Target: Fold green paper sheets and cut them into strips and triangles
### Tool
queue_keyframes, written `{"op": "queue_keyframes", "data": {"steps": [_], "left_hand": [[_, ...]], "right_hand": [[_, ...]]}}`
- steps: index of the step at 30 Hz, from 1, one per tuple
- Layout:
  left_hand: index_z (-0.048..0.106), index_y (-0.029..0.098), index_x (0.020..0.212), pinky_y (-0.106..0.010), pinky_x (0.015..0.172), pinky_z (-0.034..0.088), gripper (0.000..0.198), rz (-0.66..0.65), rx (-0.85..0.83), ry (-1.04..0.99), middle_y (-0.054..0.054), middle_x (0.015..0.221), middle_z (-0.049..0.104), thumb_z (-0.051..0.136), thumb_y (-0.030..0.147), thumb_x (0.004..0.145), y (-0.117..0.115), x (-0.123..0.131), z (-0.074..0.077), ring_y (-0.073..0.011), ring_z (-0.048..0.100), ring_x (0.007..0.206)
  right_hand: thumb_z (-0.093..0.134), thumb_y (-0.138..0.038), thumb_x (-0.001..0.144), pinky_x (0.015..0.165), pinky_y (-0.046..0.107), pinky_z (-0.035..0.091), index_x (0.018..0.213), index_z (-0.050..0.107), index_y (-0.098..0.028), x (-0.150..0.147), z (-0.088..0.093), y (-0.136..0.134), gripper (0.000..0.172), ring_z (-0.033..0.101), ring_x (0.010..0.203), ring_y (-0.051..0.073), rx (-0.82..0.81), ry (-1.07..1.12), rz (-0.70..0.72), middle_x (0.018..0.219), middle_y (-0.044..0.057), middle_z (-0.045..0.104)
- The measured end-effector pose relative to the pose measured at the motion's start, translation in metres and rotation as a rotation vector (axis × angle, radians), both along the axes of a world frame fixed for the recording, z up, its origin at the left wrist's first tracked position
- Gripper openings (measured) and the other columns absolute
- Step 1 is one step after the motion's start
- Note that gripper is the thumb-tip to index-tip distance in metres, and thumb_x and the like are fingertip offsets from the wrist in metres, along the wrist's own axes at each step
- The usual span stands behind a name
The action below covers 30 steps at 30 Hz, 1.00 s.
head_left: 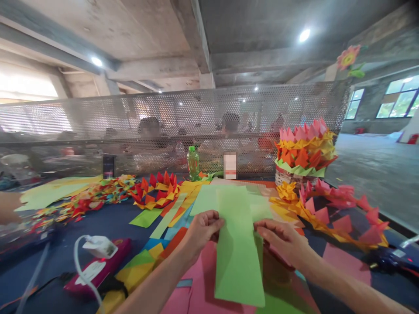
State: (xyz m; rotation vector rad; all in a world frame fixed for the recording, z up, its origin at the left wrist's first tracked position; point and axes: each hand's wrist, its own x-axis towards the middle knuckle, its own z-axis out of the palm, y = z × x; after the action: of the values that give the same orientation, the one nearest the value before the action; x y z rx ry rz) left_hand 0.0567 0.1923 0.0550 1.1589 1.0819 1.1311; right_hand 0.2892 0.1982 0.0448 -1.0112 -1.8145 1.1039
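I hold a long light green paper strip (pixel 238 248) upright in front of me. My left hand (pixel 202 230) pinches its left edge with closed fingers. My right hand (pixel 282 237) grips its right edge, thumb on the front. Under the strip lie more green sheets (pixel 209 198) and pink paper (pixel 199 283) on the dark blue table (pixel 108 222).
Folded paper rings in red and yellow (pixel 157 189) and pink and yellow (pixel 337 213) lie on the table. A stacked paper flower basket (pixel 304 152) stands at the right. A green bottle (pixel 193 163), a pink power strip (pixel 98 266), a perforated metal screen (pixel 163 126) with people behind.
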Motion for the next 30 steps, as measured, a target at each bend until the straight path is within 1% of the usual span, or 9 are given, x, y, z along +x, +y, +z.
{"op": "queue_keyframes", "data": {"steps": [3, 7, 13, 15, 19, 21, 23, 26, 30], "left_hand": [[0.061, 0.015, 0.075, -0.019, 0.049, 0.038, 0.035, -0.019, -0.004, -0.026, 0.001, 0.061, 0.062, 0.079, 0.043, 0.064, -0.002, 0.001, 0.0, -0.0077, 0.052, 0.049], [0.062, 0.014, 0.078, -0.02, 0.052, 0.041, 0.034, -0.08, -0.007, -0.07, 0.0, 0.066, 0.062, 0.077, 0.042, 0.068, -0.002, -0.001, -0.001, -0.0079, 0.053, 0.054], [0.063, 0.014, 0.076, -0.018, 0.044, 0.036, 0.035, -0.086, 0.031, -0.063, 0.002, 0.063, 0.058, 0.078, 0.045, 0.067, -0.003, -0.002, -0.001, -0.0047, 0.046, 0.046], [0.063, 0.015, 0.078, -0.019, 0.043, 0.038, 0.039, -0.098, 0.01, -0.062, 0.002, 0.064, 0.058, 0.078, 0.048, 0.066, -0.004, 0.0, 0.0, -0.0055, 0.047, 0.045], [0.063, 0.014, 0.089, -0.023, 0.053, 0.049, 0.043, -0.156, 0.035, -0.049, -0.003, 0.072, 0.063, 0.072, 0.053, 0.071, -0.012, 0.01, 0.001, -0.0106, 0.056, 0.057], [0.06, 0.015, 0.101, -0.025, 0.059, 0.051, 0.049, -0.236, 0.071, -0.062, -0.007, 0.084, 0.066, 0.072, 0.053, 0.072, -0.019, 0.018, 0.003, -0.0151, 0.061, 0.07], [0.054, 0.018, 0.112, -0.029, 0.069, 0.051, 0.061, -0.335, 0.109, -0.101, -0.011, 0.101, 0.066, 0.076, 0.053, 0.067, -0.027, 0.025, 0.005, -0.0203, 0.064, 0.086], [0.046, 0.022, 0.124, -0.035, 0.083, 0.049, 0.078, -0.45, 0.109, -0.106, -0.014, 0.117, 0.061, 0.083, 0.049, 0.059, -0.039, 0.031, 0.01, -0.0261, 0.061, 0.103], [0.036, 0.027, 0.133, -0.038, 0.083, 0.049, 0.09, -0.495, 0.051, -0.074, -0.014, 0.119, 0.061, 0.086, 0.038, 0.058, -0.05, 0.033, 0.014, -0.0281, 0.064, 0.1]], "right_hand": [[0.054, -0.045, 0.088, 0.062, 0.023, 0.039, 0.077, 0.063, -0.019, -0.004, 0.001, -0.008, 0.03, 0.05, 0.069, 0.014, 0.039, 0.021, 0.071, 0.071, -0.002, 0.056], [0.053, -0.041, 0.09, 0.066, 0.024, 0.041, 0.078, 0.063, -0.019, -0.004, 0.0, -0.008, 0.027, 0.053, 0.073, 0.015, 0.048, 0.035, 0.097, 0.074, -0.001, 0.058], [0.054, -0.038, 0.087, 0.06, 0.024, 0.037, 0.077, 0.059, -0.019, -0.003, -0.003, -0.007, 0.022, 0.048, 0.066, 0.013, 0.042, 0.017, 0.037, 0.069, -0.002, 0.052], [0.055, -0.036, 0.085, 0.056, 0.023, 0.034, 0.076, 0.057, -0.019, -0.002, -0.005, -0.007, 0.02, 0.045, 0.062, 0.012, 0.028, 0.0, 0.02, 0.066, -0.004, 0.049], [0.061, -0.027, 0.079, 0.053, 0.022, 0.034, 0.072, 0.055, -0.02, -0.003, -0.004, -0.01, 0.012, 0.045, 0.059, 0.011, 0.041, -0.033, -0.024, 0.063, -0.005, 0.05], [0.063, -0.025, 0.076, 0.055, 0.023, 0.038, 0.072, 0.059, -0.02, -0.005, -0.001, -0.014, 0.007, 0.05, 0.062, 0.013, 0.054, -0.034, -0.016, 0.066, -0.004, 0.056], [0.064, -0.025, 0.075, 0.057, 0.024, 0.042, 0.077, 0.064, -0.02, -0.007, 0.003, -0.019, 0.005, 0.055, 0.066, 0.016, 0.032, -0.027, 0.008, 0.072, -0.002, 0.063], [0.064, -0.022, 0.074, 0.059, 0.025, 0.047, 0.087, 0.069, -0.02, -0.01, 0.007, -0.026, 0.014, 0.062, 0.073, 0.02, -0.038, -0.024, 0.028, 0.079, -0.001, 0.069], [0.066, -0.013, 0.07, 0.065, 0.027, 0.051, 0.095, 0.069, -0.022, -0.013, 0.007, -0.031, 0.027, 0.066, 0.078, 0.022, -0.062, -0.038, 0.017, 0.086, -0.001, 0.073]]}}
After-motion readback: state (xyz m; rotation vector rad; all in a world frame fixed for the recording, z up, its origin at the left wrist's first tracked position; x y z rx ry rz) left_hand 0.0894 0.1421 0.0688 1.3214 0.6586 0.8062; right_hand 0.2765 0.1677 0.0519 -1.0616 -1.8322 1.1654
